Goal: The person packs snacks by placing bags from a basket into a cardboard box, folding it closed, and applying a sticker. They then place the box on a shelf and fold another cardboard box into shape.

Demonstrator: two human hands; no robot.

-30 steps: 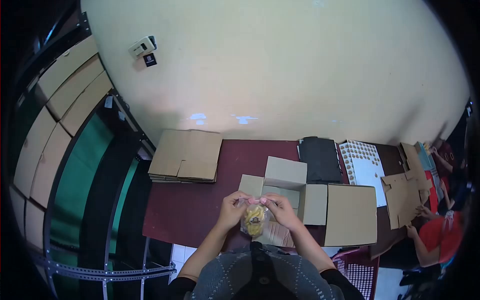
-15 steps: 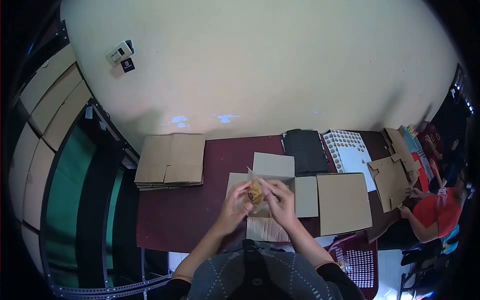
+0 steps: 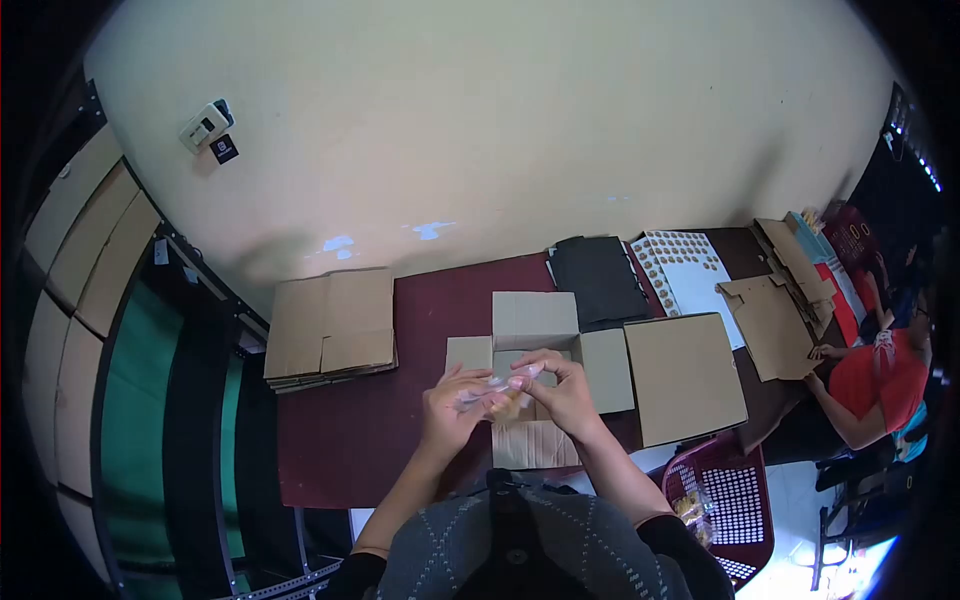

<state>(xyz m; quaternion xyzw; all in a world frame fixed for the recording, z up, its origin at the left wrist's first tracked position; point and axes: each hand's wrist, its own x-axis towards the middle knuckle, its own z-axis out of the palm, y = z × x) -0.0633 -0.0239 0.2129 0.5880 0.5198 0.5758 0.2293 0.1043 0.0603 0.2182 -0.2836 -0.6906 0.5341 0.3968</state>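
Note:
A small clear plastic bag (image 3: 512, 408) with yellowish-brown contents is held between my two hands, above an open cardboard box (image 3: 535, 318). My left hand (image 3: 455, 408) pinches one side of the bag's upper part. My right hand (image 3: 563, 398) has its thumb and fingers closed on the other side of it. The box's flaps are folded outward, and my hands cover much of its inside. What exactly the bag contains is too blurred to make out.
Flattened cartons (image 3: 330, 325) are stacked at left on the dark red table (image 3: 345, 440). To the right lie a closed carton (image 3: 686, 380), black sheets (image 3: 598, 280) and a sticker sheet (image 3: 690, 275). A red basket (image 3: 738, 505) holds filled bags. A co-worker (image 3: 880, 385) handles cardboard.
The bag has turned in my hands so its contents hang lower, and my fingers have come together along its upper part. The camera view has shifted slightly.

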